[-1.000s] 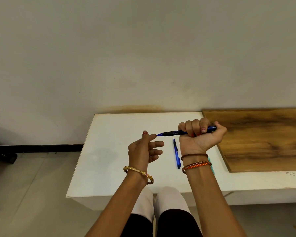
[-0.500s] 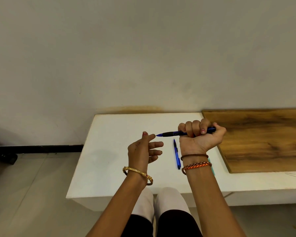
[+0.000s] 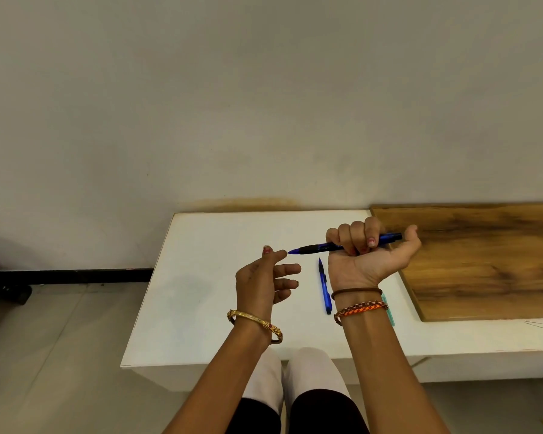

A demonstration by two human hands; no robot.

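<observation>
The person sits at a low white worktop [image 3: 201,292] set against a plain wall [image 3: 264,104], with both forearms raised over it. The right grip [image 3: 370,258] is turned palm up and fisted around a blue pen [image 3: 314,248]. The fingers curl over the barrel and the thumb sticks out to the right, past the pen's back end. The pen is held clear of the worktop, lying almost level, with its black sleeve and blue tip pointing left.

The tip reaches the forefinger of the left grip [image 3: 261,283]. I cannot tell whether the two actually touch. The left grip holds nothing; its fingers are loosely spread and a little bent, pointing right toward the pen.

A second blue pen [image 3: 325,286] lies flat on the worktop between the two wrists, just left of the right wrist, with its tip pointing to the far side. A thin teal thing [image 3: 388,311] lies on the worktop just right of that wrist, partly hidden by it.

A wooden board [image 3: 483,261] covers the right part of the worktop, and the right thumb hangs over its near-left edge.

There is a gold bangle [image 3: 254,319] on the left wrist. The right wrist has a brown band [image 3: 356,291] and an orange braided cord [image 3: 361,308].
</observation>
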